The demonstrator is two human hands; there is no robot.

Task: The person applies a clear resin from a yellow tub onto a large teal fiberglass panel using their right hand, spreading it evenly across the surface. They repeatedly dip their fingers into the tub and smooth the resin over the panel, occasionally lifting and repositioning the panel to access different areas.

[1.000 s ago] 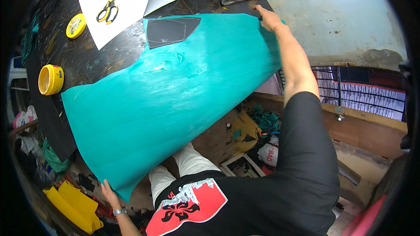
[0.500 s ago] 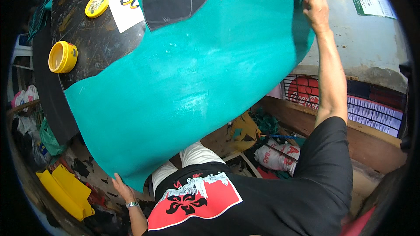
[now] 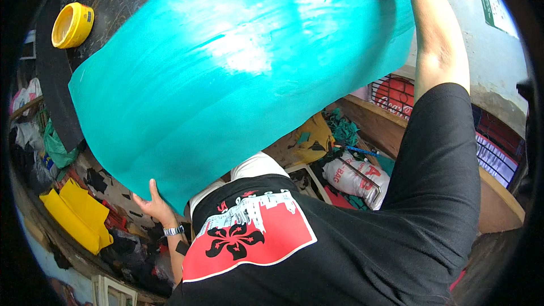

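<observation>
Craft workshop — scarred dark worktable, yellow tape roll (top left), material scraps littering floor.

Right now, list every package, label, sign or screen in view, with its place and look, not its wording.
White printed sack: on the floor right of the teal sheet, lumpy, white with red print.
Red crate: behind it by the wooden ledge, red with white print.
Wall notice: upper right wall, pale sheet with green edge.

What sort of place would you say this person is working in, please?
Probably a small craft or cutting workshop: a large teal sheet held over a dark, scratched worktable, a yellow tape reel on it, and offcuts and yellow sheets strewn on the floor.
</observation>
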